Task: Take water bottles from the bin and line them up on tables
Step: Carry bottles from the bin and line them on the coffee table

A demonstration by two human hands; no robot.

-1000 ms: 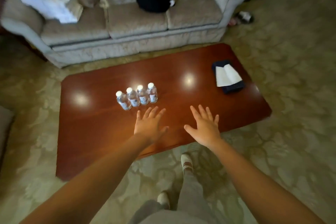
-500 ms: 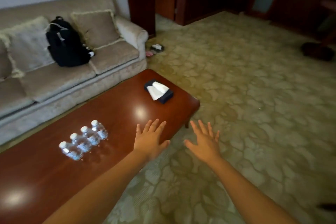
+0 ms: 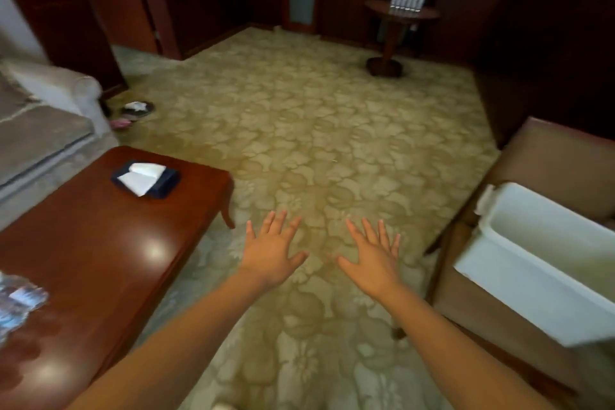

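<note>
Flowery carpet (image 3: pixel 299 116) lies under the left hand (image 3: pixel 271 255) and right hand (image 3: pixel 372 258), both empty and spread wide, likely ready to reach into the white bin (image 3: pixel 515 291).

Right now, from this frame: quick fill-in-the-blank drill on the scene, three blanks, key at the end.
1. The left hand and right hand are both ___, holding nothing.
2. The white bin is on the person's ___ side.
3. The far row of bottles stands on a ___ side table.
Missing: open; right; round.
</note>
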